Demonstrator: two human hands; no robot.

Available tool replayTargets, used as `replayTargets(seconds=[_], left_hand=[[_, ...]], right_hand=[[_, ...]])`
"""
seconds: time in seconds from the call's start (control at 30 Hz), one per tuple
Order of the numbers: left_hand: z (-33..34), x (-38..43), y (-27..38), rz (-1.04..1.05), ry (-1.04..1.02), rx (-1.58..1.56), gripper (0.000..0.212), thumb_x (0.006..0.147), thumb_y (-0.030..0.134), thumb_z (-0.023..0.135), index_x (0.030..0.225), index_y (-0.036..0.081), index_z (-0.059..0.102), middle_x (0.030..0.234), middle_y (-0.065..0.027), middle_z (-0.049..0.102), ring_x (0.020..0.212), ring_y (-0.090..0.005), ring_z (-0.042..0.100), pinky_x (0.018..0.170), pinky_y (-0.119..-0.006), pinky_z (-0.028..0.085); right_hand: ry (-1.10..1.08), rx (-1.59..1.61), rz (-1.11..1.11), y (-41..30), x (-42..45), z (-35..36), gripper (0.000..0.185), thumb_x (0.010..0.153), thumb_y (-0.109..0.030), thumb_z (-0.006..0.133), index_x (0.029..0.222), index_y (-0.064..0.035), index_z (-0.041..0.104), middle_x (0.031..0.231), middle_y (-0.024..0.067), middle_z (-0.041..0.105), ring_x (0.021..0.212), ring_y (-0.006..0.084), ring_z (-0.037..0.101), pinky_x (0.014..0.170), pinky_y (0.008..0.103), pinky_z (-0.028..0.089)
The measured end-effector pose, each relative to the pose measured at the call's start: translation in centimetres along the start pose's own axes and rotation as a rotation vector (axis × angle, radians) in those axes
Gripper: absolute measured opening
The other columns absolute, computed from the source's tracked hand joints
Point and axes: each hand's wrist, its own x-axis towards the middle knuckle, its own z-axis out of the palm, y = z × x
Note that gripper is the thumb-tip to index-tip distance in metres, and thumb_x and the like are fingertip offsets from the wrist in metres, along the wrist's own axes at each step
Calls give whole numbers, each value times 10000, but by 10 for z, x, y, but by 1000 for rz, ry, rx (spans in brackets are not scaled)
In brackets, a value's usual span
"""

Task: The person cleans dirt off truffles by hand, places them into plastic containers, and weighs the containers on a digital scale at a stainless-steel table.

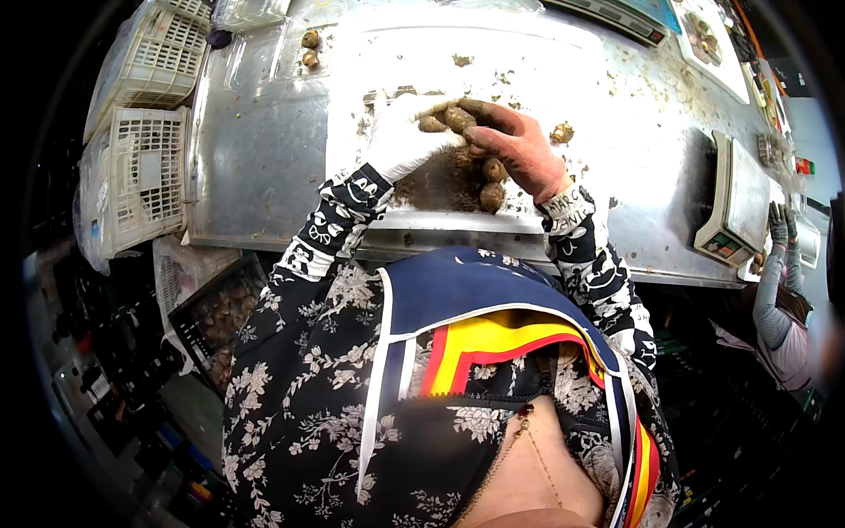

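Over a soiled white tray or board point(422, 222), my left hand point(410, 129), in a white glove, holds a small brown tuber point(432, 124) between thumb and fingers. My right hand point(518, 142), in a red glove with dirty fingertips, grips a larger ringed tuber point(459, 119), which also touches the left hand's fingers. Two round tubers, the nearer one point(492, 197) close to the tray's front edge, lie beneath the right hand beside loose dark soil point(439, 185). Another tuber point(562, 133) rests just right of that hand. Glare washes out much of the white surface.
Two tubers point(310, 59) lie at the back left. White plastic crates point(146, 175) stand left of the metal table point(254, 165); a dark crate of tubers point(221, 317) is below. A scale point(739, 201) stands right, near a co-worker's gloved hands point(782, 221). Another scale point(614, 20) is behind.
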Motion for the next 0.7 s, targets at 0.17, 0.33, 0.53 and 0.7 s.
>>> replayTargets(seconds=[0.17, 0.33, 0.53, 0.7], left_hand=[[0, 0, 3, 5, 46, 82, 415, 702, 161, 781, 1090, 73, 661, 970, -75, 631, 838, -135, 626, 800, -244, 494], [-6, 2, -4, -33, -54, -30, 376, 709, 153, 779, 1056, 63, 666, 973, -71, 660, 829, -113, 626, 827, -246, 485], [-6, 5, 4, 91, -84, -91, 445, 756, 177, 753, 1133, 4, 594, 1036, -94, 653, 895, -114, 626, 859, -289, 498], [-31, 1, -6, 24, 30, -19, 431, 788, 136, 698, 1189, 46, 568, 1052, -131, 641, 903, -130, 632, 777, -211, 522]], right_hand=[[148, -314, -77, 13, 4, 1, 325, 860, -186, 641, 1115, 15, 626, 926, 54, 667, 832, 92, 582, 725, 217, 471], [306, -757, -295, 29, 6, -2, 221, 875, -164, 611, 978, 29, 648, 730, 69, 654, 644, 91, 564, 589, 243, 467], [511, -1015, -428, 79, 22, -48, 183, 871, -154, 595, 931, 18, 612, 763, 113, 654, 645, 163, 612, 609, 281, 491], [560, -1180, -442, 40, 1, -58, 184, 777, -65, 608, 949, 1, 600, 1008, 133, 623, 916, 229, 616, 792, 325, 493]])
